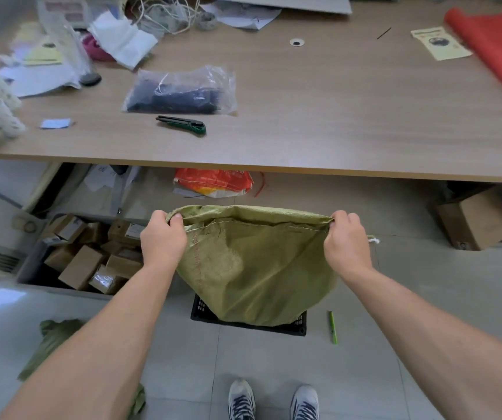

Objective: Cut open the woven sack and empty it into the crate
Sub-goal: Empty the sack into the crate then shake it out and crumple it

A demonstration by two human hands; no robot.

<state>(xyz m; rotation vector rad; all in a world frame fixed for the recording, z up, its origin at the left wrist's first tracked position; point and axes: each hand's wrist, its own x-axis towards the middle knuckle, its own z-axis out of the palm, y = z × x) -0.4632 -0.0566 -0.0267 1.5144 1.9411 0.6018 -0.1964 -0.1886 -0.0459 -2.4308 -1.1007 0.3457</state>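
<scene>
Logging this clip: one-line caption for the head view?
Both hands, left and right, hold a green woven sack over a black crate; utility knife on the desk.

A wood-grain desk (334,116) spans the upper view, its front edge overhanging a pale grey tiled floor (183,359); beneath the desk stand cardboard boxes (83,265), and daylight glints on the tiles at its lower left.

Matt green woven-plastic sack (252,268), black plastic lattice crate (299,324), wood-grain laminate table (334,116), crinkled glossy clear bag (183,89)
</scene>
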